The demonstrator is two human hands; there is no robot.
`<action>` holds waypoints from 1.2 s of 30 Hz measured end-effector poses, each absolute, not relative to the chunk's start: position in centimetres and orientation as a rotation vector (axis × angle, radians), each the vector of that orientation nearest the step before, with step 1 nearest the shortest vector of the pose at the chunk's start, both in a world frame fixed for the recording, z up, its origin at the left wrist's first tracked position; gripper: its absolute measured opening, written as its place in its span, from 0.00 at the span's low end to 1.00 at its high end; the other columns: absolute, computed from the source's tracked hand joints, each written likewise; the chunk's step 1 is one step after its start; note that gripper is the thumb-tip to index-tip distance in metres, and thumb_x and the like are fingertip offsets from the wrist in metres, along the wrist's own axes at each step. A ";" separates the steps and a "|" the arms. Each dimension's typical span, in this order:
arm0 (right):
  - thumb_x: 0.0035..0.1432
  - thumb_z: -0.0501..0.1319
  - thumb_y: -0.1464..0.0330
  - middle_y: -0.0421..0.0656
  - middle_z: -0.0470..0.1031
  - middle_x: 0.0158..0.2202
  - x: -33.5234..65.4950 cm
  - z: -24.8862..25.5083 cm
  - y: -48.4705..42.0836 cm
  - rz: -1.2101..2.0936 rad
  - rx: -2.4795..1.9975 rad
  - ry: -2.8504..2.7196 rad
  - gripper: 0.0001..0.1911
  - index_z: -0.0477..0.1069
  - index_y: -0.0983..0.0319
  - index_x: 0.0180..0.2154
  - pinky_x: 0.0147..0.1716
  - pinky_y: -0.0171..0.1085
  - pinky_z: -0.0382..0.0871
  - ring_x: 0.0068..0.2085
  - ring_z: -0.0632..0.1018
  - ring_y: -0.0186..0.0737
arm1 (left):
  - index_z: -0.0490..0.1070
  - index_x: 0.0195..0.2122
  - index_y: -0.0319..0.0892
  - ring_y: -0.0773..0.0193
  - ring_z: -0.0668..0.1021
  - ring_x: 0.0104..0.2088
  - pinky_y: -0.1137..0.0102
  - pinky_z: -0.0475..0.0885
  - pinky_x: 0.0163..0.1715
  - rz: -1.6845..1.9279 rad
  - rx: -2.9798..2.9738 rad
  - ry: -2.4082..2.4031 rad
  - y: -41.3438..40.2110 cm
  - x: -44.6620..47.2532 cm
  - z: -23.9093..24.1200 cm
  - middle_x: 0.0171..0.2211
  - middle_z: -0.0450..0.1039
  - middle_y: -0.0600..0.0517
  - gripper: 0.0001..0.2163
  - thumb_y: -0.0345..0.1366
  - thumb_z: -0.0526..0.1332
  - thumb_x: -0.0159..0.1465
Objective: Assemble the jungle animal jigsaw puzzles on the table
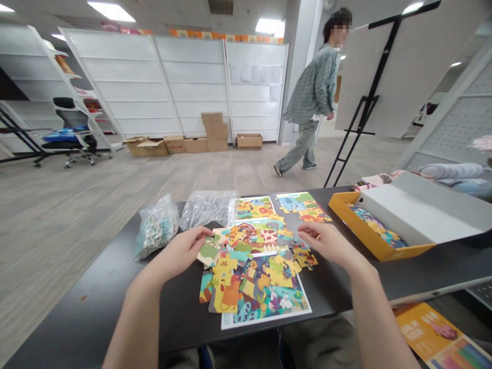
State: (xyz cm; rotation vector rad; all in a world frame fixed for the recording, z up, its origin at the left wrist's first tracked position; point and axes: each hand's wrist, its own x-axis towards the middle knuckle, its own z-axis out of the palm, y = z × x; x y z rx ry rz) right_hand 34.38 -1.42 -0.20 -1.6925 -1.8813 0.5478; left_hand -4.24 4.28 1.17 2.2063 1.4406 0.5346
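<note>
My left hand (191, 245) is at the left side of the puzzle pile, its fingers closed on the edge of a cream and green puzzle piece (209, 252). My right hand (322, 239) hovers at the pile's right side, fingers loosely bent and apart, with nothing visible in them. Just below it lie small yellow puzzle pieces (306, 257). Between the hands, loose pieces overlap a farm picture (255, 233) and a picture sheet with rabbits (286, 300). Behind them are a lion picture (265, 209) and a partly joined puzzle section (303, 206) with an elephant.
A clear bag of pieces (157, 223) and a crumpled plastic bag (207, 207) lie at the left on the black table (103, 297). An open yellow box (407, 252) holding more pieces stands at the right. Beyond the table, a person (313, 87) walks past an easel (361, 115).
</note>
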 end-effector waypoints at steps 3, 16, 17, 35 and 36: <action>0.61 0.57 0.60 0.46 0.81 0.33 33.8 -0.2 -1.2 0.555 -1.690 -1.879 0.13 0.76 0.60 0.37 0.33 0.40 0.71 0.32 0.78 0.43 | 0.76 0.42 0.41 0.53 0.81 0.38 0.64 0.74 0.40 0.452 2.217 1.527 4.5 -5.0 0.7 0.40 0.81 0.45 0.15 0.39 0.53 0.61; 0.62 0.57 0.60 0.44 0.80 0.30 33.6 -0.6 -0.9 0.515 -1.656 -1.895 0.13 0.76 0.60 0.36 0.30 0.39 0.69 0.28 0.76 0.41 | 0.78 0.46 0.54 0.49 0.77 0.46 0.64 0.72 0.44 0.022 2.339 1.223 -2.4 1.0 3.6 0.46 0.74 0.49 0.23 0.32 0.68 0.47; 0.62 0.57 0.60 0.44 0.80 0.30 33.5 -0.6 -0.9 0.511 -1.653 -1.901 0.13 0.76 0.60 0.36 0.30 0.39 0.69 0.28 0.76 0.41 | 0.78 0.46 0.54 0.48 0.77 0.46 0.64 0.72 0.43 -0.020 2.350 1.228 -2.7 1.4 3.4 0.45 0.74 0.49 0.24 0.32 0.69 0.46; 0.63 0.57 0.59 0.45 0.81 0.33 33.3 -0.5 -0.8 0.542 -1.646 -1.924 0.13 0.76 0.60 0.36 0.33 0.39 0.70 0.31 0.78 0.42 | 0.73 0.38 0.44 0.47 0.71 0.51 0.56 0.68 0.53 0.102 2.431 1.181 -2.8 0.7 2.2 0.47 0.70 0.46 0.16 0.35 0.67 0.47; 0.63 0.56 0.59 0.45 0.81 0.33 33.3 -0.5 -0.8 0.544 -1.651 -1.925 0.13 0.76 0.60 0.36 0.33 0.39 0.70 0.32 0.78 0.43 | 0.73 0.39 0.45 0.47 0.70 0.53 0.55 0.65 0.57 0.144 2.436 1.138 -2.8 0.6 2.3 0.49 0.71 0.46 0.15 0.35 0.67 0.48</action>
